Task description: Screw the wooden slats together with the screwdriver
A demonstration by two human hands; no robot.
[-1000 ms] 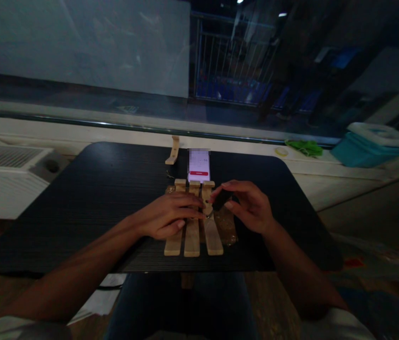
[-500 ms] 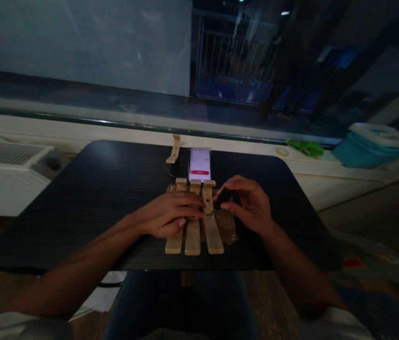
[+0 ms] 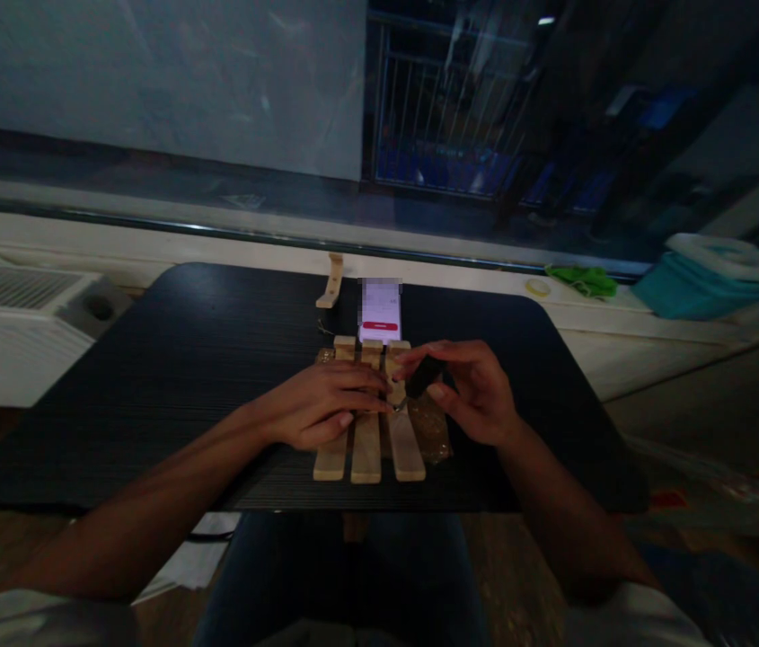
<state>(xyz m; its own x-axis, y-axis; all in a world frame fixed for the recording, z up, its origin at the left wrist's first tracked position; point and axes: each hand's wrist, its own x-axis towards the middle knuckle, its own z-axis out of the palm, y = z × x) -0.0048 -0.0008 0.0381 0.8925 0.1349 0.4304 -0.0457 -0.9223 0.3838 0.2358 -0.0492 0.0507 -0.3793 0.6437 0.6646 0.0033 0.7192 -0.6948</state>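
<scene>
Right hand (image 3: 477, 393) clamped on black tool (image 3: 426, 377), left hand (image 3: 315, 404) spread over wooden strips (image 3: 366, 449), near desk (image 3: 271, 487) front edge. Tool work, seemingly; steadiness next.

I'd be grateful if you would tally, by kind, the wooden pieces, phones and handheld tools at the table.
Wooden pieces: 4 (three side by side at the left hand, one farther back)
Phones: 1
Handheld tools: 1 (the black-handled tool in the right hand)
Total: 6
</scene>
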